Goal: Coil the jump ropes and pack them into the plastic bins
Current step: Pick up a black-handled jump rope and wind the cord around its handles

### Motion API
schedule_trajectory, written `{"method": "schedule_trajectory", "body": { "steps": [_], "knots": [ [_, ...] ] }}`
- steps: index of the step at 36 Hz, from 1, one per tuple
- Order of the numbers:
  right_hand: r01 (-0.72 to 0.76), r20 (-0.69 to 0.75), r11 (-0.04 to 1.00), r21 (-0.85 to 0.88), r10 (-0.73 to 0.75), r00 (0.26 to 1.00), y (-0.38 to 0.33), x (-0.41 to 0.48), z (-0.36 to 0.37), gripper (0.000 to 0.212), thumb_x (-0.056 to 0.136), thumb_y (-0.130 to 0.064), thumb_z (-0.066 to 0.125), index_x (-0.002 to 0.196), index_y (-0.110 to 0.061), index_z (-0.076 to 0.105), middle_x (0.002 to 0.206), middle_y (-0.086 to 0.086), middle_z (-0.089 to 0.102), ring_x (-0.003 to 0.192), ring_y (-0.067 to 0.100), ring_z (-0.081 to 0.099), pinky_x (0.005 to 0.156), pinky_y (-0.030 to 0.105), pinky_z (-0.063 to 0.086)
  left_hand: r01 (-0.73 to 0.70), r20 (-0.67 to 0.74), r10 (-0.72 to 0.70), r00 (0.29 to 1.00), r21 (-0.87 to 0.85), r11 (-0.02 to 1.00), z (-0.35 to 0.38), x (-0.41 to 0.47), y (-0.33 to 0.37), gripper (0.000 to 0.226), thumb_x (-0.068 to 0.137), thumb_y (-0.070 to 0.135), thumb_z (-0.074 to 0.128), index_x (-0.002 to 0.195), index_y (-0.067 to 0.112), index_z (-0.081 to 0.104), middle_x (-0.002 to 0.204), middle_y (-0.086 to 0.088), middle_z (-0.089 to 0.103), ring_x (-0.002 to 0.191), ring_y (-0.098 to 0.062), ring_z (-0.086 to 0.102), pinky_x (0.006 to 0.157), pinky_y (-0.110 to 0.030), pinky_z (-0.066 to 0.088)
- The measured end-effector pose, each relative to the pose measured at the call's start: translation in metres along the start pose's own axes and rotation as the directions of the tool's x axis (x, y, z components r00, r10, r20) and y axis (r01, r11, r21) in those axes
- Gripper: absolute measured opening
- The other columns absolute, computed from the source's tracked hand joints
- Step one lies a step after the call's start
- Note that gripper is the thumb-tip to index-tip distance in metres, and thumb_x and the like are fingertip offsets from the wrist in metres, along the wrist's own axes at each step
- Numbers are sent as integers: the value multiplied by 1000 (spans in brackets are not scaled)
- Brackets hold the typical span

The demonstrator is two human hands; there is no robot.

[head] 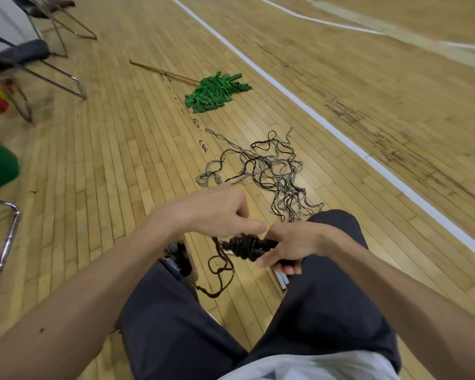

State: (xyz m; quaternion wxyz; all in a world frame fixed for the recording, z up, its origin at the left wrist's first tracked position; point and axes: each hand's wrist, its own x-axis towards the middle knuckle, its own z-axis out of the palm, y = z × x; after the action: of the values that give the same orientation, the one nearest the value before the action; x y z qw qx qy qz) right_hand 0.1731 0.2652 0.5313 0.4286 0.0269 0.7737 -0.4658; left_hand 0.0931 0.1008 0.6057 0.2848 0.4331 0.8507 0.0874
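Rope bundle [246, 246] runs left-right; R hand [294, 244] fingers clamp one end, L hand [217, 212] fingers pinch it.

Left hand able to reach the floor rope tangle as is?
Probably not yet: left hand pinches the dark rope coiled in the right hand; nothing blocks the way to the tangle.

Black rope coil [244, 246] — green mop [215, 91], tan floor [121, 160].

Head-worn camera looks forward and down across the floor [107, 160].
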Motion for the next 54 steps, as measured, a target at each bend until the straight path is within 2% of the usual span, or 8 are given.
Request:
{"method": "schedule_trajectory", "body": {
  "steps": [16, 23, 27, 31, 33, 39, 45, 54],
  "knots": [
    [195, 165, 933, -302, -150, 975, -30, -29, 25, 27, 99, -22, 64, 76, -10, 57, 59, -4, 57, 42, 5, 49, 47, 20, 44, -25, 62, 25, 998, 4, 1000, -3, 32, -1, 52, 88, 47, 68, 58, 5, 60, 45, -5, 53, 38, -12, 42, 50, -28, 37],
    [280, 324, 901, -332, -170, 931, -35, -45, 15, 26, 96, -18, 68, 76, -5, 58, 55, -7, 54, 45, 11, 50, 63, 38, 45, -67, 183, 54, 982, 62, 996, 13, 34, 8, 52, 96, 45, 59, 59, 8, 64, 43, 8, 51, 41, -6, 40, 47, -20, 37],
    [269, 282, 931, -248, -196, 939, -34, -60, -1, 21, 95, -14, 70, 91, 6, 62, 58, -4, 54, 47, 11, 49, 51, 28, 40, -63, 167, 71, 983, -50, 997, 13, 32, 10, 51, 94, 45, 55, 51, 17, 55, 42, 6, 47, 43, -8, 39, 46, -20, 34],
    [32, 68, 743, -668, 18, 998, -26, -59, 0, 15, 93, -24, 71, 90, -24, 56, 81, 3, 65, 70, 19, 60, 58, 25, 42, -1, 230, 30, 973, -127, 992, 15, 29, 8, 56, 98, 53, 52, 63, 10, 59, 38, 12, 46, 40, -4, 40, 48, -18, 34],
    [-47, 6, 663, -747, 77, 997, -20, -52, 8, 24, 93, -28, 70, 111, -13, 63, 101, 8, 71, 91, 28, 69, 61, 27, 43, 14, 302, 37, 953, -163, 986, 16, 29, 7, 55, 95, 53, 57, 75, 3, 65, 40, 13, 47, 40, -3, 39, 49, -19, 34],
    [83, 264, 789, -608, 103, 959, -25, -50, 5, 25, 92, -19, 73, 105, 3, 69, 70, 6, 63, 52, 13, 53, 44, 14, 41, 40, 550, 104, 829, -243, 969, 8, 31, 13, 22, 85, 28, 79, 92, 10, 70, 72, -8, 59, 59, -16, 48, 51, -20, 39],
    [261, 372, 926, -275, -148, 917, -19, -62, -21, 22, 91, -10, 73, 102, 8, 66, 74, 17, 59, 57, 17, 53, 50, 16, 46, 16, 413, 188, 891, -444, 896, 2, 26, 1, 15, 90, 18, 72, 89, 3, 70, 60, 2, 58, 48, -6, 49, 48, -17, 40],
    [342, 479, 939, -34, -284, 831, -15, -71, -56, 10, 88, -3, 69, 97, -8, 69, 64, -1, 59, 49, 8, 49, 46, 15, 41, 25, 351, 308, 884, -694, 720, 10, 16, 4, 20, 81, 44, 60, 72, 35, 75, 56, 5, 56, 42, -5, 43, 41, -13, 32]
  ]
}}
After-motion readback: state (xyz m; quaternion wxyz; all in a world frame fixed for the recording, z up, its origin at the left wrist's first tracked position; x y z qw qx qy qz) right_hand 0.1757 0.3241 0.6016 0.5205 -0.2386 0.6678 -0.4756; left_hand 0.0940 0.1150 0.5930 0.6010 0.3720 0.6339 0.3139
